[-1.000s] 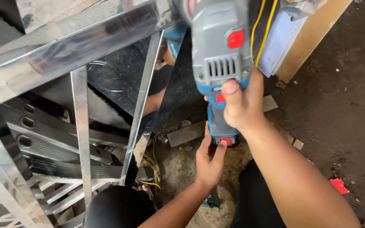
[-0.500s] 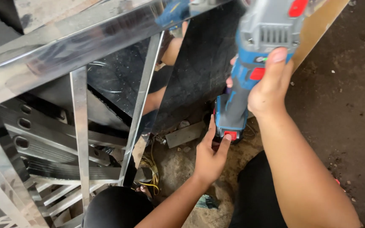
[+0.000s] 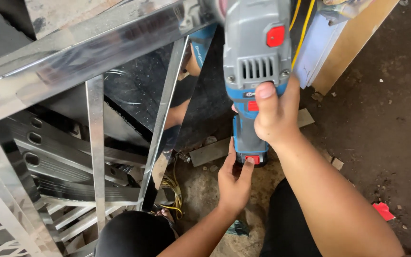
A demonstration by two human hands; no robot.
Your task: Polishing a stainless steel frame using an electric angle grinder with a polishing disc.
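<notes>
A grey and blue angle grinder [image 3: 254, 62] points up toward the top of the view. My right hand [image 3: 276, 114] is wrapped around its blue handle, thumb lying on the grey body. My left hand [image 3: 234, 181] comes from below, fingertips resting on the red-tipped bottom end of the handle. A polished steel frame [image 3: 96, 52] with upright bars fills the left side; the grinder's head sits against its top rail.
A black glossy panel [image 3: 205, 109] leans behind the frame. Yellow cables [image 3: 172, 190] and a grey block [image 3: 210, 151] lie on the dirt floor. A wooden board [image 3: 353, 43] stands at upper right. A red scrap [image 3: 383, 210] lies at right.
The grinder swung right half a second ago and has come back left and closer. My left hand stays at the handle's bottom end.
</notes>
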